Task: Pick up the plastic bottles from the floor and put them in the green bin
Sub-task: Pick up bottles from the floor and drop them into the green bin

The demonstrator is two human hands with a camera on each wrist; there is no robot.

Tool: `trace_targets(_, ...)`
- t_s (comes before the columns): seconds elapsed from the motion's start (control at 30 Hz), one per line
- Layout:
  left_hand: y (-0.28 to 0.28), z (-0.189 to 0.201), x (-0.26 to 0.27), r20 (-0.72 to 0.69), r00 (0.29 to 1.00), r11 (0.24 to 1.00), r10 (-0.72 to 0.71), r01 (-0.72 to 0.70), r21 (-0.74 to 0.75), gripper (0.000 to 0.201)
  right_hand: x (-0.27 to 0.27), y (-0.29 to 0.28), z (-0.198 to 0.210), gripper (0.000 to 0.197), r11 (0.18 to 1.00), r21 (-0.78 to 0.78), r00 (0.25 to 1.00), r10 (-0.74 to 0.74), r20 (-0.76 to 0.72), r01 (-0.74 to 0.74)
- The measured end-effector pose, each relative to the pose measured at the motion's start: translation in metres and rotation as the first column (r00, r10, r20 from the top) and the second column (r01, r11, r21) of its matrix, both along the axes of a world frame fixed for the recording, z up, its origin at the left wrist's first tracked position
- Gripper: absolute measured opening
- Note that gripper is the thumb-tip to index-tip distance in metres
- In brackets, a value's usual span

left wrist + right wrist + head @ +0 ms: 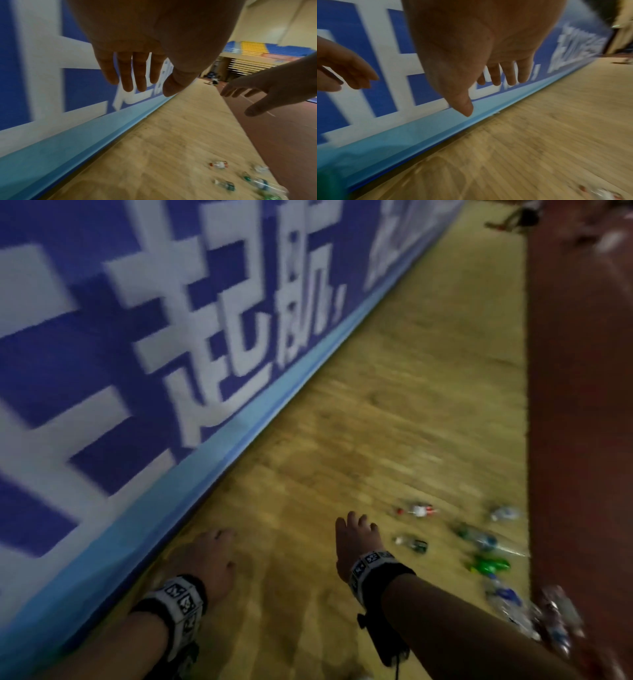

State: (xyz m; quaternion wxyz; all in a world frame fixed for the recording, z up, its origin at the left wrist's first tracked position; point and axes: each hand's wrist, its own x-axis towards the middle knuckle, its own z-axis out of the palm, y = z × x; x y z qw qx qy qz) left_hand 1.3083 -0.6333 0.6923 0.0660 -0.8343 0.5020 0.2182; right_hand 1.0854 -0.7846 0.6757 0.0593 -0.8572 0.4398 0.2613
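wooden floor (394, 412) runs in pale planks along a long blue banner (102, 337) with big white characters, a light blue strip (219, 453) at its foot where it meets the boards. to the right the wood gives way to a dark red floor strip (579, 405). far off in the left wrist view, tiers of blue and yellow seats (257, 47) rise against a cream wall, and small dark shapes sit on the floor at the far end, too blurred to name.

both hands are out in front, over bare boards, nothing between them and the litter. left hand (209, 556), grip slack and holding nothing, fingers loosely hanging, close to the banner's foot. right hand (356, 542), fingers spread apart and straight, also carrying nothing, nearer the bottles. each wrist wears a black band with white marker tiles.

now the plastic bottles (486, 546): a loose scatter lying on their sides on the wood, right of the right hand, strung along the edge of the red strip. nearest the hand, a clear one with a dark label (411, 542); just beyond it a clear one with a red-and-white label (419, 510). further right a clear bottle (503, 513), a bright green one (489, 565), and a crumpled clear heap (527, 614) at the picture's lower right. all motion-blurred. at the lower left of the right wrist view a green edge (327, 182) pokes in; what it belongs to, cannot tell.
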Motion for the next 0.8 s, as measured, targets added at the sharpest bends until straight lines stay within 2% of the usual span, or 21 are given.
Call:
trace_targets(0.07, -0.065, 0.004, -0.042, -0.006, 0.994, 0.994, -0.110, 0.109, -0.016, 0.057, -0.063, -0.041, -0.004, 0.078, 0.994, -0.004, 0.994, -0.107, -0.032, 0.107)
trace_targets(0.17, -0.140, -0.001, -0.098, -0.012, 0.979, 0.979, -0.203, 0.202, -0.026, 0.055, -0.147, -0.090, -0.020, 0.066, 0.970, -0.003, 0.966, -0.242, -0.093, 0.242)
trace_targets(0.33, -0.228, -0.028, -0.167, -0.053, 0.953, 0.954, -0.297, 0.299, 0.036, 0.055, -0.249, -0.151, -0.049, 0.053, 0.922, -0.003, 0.906, -0.382, -0.183, 0.388)
trace_targets(0.53, -0.318, -0.048, -0.202, -0.068, 0.915, 0.905, -0.398, 0.404, 0.133, 0.055, -0.291, -0.222, -0.066, 0.063, 0.883, 0.028, 0.861, -0.449, -0.237, 0.468)
trace_targets(0.63, -0.381, -0.061, -0.211, -0.069, 0.885, 0.870, -0.461, 0.466, 0.163, 0.056, -0.297, -0.267, -0.077, 0.062, 0.872, 0.028, 0.855, -0.472, -0.216, 0.488)
trace_targets(0.8, -0.515, -0.093, -0.234, -0.069, 0.794, 0.771, -0.604, 0.604, 0.200, 0.057, -0.302, -0.338, -0.097, 0.065, 0.822, 0.034, 0.803, -0.545, -0.241, 0.568)
